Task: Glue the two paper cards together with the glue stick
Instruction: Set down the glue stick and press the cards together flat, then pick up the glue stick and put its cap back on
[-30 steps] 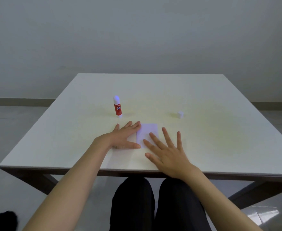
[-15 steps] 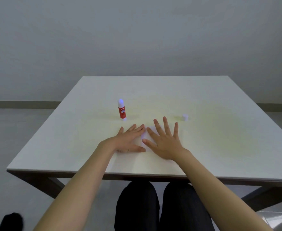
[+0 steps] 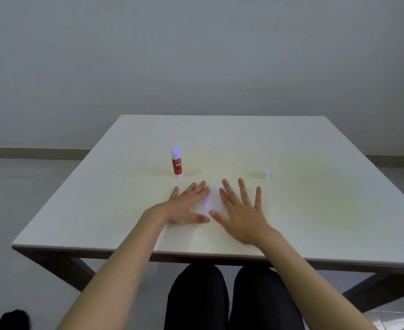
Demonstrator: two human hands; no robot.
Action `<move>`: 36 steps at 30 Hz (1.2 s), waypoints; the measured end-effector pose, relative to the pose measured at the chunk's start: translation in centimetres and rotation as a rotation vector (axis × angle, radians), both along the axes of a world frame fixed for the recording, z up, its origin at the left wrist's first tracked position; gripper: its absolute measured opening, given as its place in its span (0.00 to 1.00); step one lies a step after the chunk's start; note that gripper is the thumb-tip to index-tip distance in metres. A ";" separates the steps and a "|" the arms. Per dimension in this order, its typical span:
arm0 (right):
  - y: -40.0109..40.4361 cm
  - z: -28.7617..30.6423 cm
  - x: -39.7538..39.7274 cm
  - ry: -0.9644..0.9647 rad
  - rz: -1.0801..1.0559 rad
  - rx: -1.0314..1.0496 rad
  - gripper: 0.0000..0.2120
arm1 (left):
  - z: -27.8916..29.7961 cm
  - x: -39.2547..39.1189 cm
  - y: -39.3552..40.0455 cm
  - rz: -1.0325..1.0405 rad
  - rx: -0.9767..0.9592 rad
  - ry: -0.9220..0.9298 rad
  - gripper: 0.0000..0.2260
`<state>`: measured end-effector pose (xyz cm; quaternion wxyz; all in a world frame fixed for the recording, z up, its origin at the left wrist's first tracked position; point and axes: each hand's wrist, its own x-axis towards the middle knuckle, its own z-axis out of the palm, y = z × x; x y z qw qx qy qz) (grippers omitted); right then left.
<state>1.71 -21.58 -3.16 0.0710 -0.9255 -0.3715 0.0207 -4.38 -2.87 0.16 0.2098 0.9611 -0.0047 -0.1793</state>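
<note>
Fingers spread flat on both hands — the left hand [image 3: 186, 204] lies palm down on the table [image 3: 315, 210] at the left edge of the white paper cards [image 3: 214, 200], the right hand [image 3: 242, 214] flat over their right side, neither gripping anything. The glue stick [image 3: 176, 163] stands upright and uncapped just beyond the left hand. Its cap [image 3: 265, 173] rests apart — beyond the right hand.

Light: soft, even, dim | shadows: faint on pale square tabletop [image 3: 315, 210] | edges: apparently bowed | focus: slightly soft
</note>
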 end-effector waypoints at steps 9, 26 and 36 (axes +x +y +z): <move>-0.5 0.3 -1.6 0.104 0.028 0.069 0.37 | -0.5 -0.6 0.4 0.154 -0.378 -0.131 0.35; -2.1 0.3 -1.9 0.208 -0.069 0.577 0.26 | -2.0 5.4 2.8 1.078 -0.525 -0.746 0.09; -1.9 2.5 -1.5 0.261 -0.217 1.000 0.11 | 2.4 1.8 -0.7 0.657 -1.246 -0.582 0.09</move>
